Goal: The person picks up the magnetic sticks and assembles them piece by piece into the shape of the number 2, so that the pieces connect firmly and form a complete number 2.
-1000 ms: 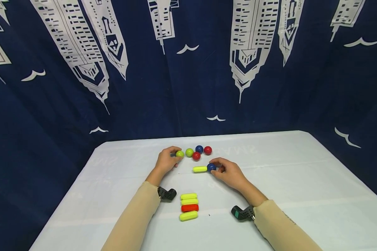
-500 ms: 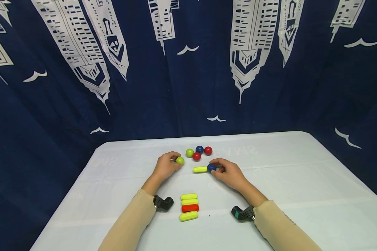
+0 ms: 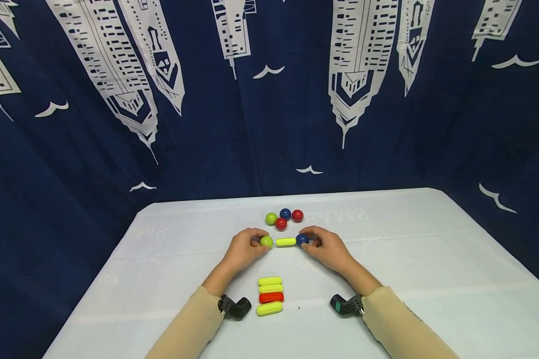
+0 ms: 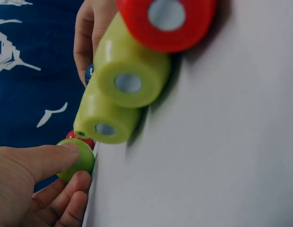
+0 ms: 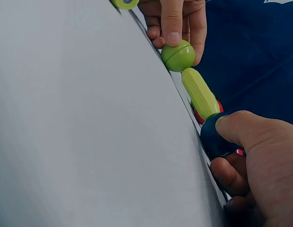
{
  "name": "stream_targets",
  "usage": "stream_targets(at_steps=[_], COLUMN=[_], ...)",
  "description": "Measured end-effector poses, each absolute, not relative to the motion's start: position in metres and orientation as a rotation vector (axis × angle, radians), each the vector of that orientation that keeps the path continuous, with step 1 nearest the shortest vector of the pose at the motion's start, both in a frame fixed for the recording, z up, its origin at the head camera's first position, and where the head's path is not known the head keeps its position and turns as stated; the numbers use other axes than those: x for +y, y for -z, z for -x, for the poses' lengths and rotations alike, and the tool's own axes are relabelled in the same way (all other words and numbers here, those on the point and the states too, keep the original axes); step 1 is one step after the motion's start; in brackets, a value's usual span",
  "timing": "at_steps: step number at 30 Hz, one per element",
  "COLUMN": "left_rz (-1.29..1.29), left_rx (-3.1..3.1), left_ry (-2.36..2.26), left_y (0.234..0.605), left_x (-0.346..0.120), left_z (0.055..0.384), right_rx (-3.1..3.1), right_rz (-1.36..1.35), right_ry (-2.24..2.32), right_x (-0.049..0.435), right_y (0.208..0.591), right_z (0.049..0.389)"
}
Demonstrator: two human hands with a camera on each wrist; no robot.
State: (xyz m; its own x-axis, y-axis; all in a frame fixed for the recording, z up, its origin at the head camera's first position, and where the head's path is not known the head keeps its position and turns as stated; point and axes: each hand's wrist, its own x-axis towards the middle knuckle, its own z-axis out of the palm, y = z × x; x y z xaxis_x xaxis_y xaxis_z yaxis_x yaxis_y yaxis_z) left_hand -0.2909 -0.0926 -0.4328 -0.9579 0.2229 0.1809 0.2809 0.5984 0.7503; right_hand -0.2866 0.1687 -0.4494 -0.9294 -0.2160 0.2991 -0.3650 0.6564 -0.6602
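My left hand [image 3: 246, 248] pinches a green ball [image 3: 267, 242] between thumb and fingers, low over the white table. Just to its right lies a yellow rod [image 3: 286, 242], with a small gap between ball and rod in the head view. The rod's right end meets a blue ball [image 3: 302, 240], which my right hand [image 3: 330, 248] pinches. In the right wrist view the green ball [image 5: 178, 56] has a seam line and sits close to the end of the yellow rod [image 5: 200, 92].
Behind the hands stand another green ball [image 3: 271, 218], a second blue ball [image 3: 285, 214] and two red balls [image 3: 297, 215]. Nearer the body, a red rod [image 3: 271, 297] lies in a stack-like row with yellow rods [image 3: 269, 308]. Rod ends show silvery discs. A dark printed curtain [image 3: 260, 124] hangs behind the table.
My left hand has brought the green ball away from the other balls, toward the body and then right, up close to the yellow rod's left end. The right hand stays on the blue ball.
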Motion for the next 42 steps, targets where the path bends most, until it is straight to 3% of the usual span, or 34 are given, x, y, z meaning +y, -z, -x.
stream_targets(at_steps=[42], left_rz=[0.524], left_rx=[-2.574], left_ry=[1.315], left_y=[0.451], left_x=[-0.093], left_z=[0.287], right_rx=[-2.722], right_rz=[-0.465], right_ry=[-1.017], right_x=[0.164], right_y=[0.445], right_z=[0.287])
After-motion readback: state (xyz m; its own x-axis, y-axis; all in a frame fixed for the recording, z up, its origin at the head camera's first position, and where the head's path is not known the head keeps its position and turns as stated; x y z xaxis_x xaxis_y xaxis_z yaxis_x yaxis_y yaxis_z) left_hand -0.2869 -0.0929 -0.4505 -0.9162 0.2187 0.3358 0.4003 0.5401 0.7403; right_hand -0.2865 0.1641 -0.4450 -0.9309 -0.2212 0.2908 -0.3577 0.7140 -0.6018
